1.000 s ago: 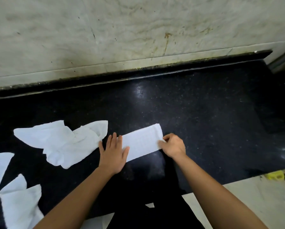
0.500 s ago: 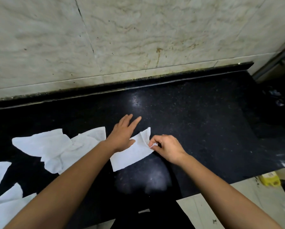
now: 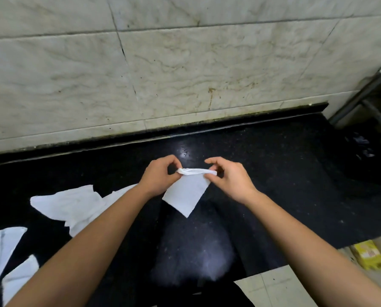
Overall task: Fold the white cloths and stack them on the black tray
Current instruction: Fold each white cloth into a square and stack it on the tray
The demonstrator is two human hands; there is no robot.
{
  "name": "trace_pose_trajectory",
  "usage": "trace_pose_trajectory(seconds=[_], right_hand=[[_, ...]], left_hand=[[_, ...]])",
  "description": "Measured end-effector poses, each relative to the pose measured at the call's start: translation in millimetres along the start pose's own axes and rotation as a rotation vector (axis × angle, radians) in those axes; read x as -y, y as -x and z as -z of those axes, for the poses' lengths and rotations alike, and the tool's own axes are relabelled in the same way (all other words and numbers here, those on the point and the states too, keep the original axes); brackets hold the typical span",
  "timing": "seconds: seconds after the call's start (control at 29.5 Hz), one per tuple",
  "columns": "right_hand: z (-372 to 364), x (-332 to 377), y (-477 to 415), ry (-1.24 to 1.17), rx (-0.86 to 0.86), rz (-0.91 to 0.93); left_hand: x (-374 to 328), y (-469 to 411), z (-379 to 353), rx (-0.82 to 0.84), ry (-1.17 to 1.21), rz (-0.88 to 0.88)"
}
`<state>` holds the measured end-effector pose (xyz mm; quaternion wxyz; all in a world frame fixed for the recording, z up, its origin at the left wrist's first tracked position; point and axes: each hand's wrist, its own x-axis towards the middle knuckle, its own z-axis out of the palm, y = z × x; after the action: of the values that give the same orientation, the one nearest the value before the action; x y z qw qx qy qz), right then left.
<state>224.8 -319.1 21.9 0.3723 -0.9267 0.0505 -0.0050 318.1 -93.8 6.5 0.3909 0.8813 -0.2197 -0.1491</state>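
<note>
Pinching the top edge of the folded white cloth (image 3: 186, 192), both hands hold it up at the centre of the frame, over the dark tabletop (image 3: 273, 173). The left hand (image 3: 160, 177) grips the left corner between its thumb and curled fingers (image 3: 170, 160), and the right hand (image 3: 232, 181) grasps the right corner in the same way. The edge between them is bunched and slack. The rest of the cloth hangs slanted, with its lowest corner pointing at the bottom of the frame. Whether that corner touches the tabletop cannot be told.

This looks like the squaring-up before another fold. To do it well, the hands should draw apart until the bunched edge goes taut, keeping every layer in the pinch so that none slips. The cloth should then go down flat, with corners matched before the crease is pressed by an open palm. Folding while the edge is still slack would likely give a crooked packet that stacks badly.

Several unfolded cloths (image 3: 74, 204) lie at the left and lower left of the frame, so much of the task seems to remain. The black tray cannot be made out. A dark shape at the right edge may be it.
</note>
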Motion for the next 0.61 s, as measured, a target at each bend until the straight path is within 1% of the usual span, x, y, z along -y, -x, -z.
trace_pose_trajectory(seconds=[0.07, 0.14, 0.2, 0.27, 0.3, 0.37, 0.51, 0.61], right_hand=[[8, 8, -9, 0.037, -0.119, 0.088], [14, 16, -12, 0.034, -0.201, 0.166], [12, 20, -9, 0.0, -0.21, 0.194], [0, 16, -2, -0.031, -0.162, 0.194], [-9, 12, 4, -0.025, -0.127, 0.189], [-30, 0, 20, 0.032, -0.017, 0.161], [-73, -17, 60, 0.237, 0.397, 0.101], [-96, -23, 87, 0.349, 0.615, 0.104]], left_hand=[[-9, -2, 13, -0.111, 0.041, -0.034], [-14, -1, 22, -0.214, 0.047, -0.057], [-15, 7, 22, -0.28, 0.031, -0.066], [-8, 24, 14, -0.316, -0.05, -0.087], [-2, 34, 6, -0.315, -0.103, -0.095], [20, 59, -15, -0.253, -0.206, -0.092], [74, 121, -64, -0.056, -0.385, -0.13], [92, 164, -87, 0.08, -0.444, -0.156]])
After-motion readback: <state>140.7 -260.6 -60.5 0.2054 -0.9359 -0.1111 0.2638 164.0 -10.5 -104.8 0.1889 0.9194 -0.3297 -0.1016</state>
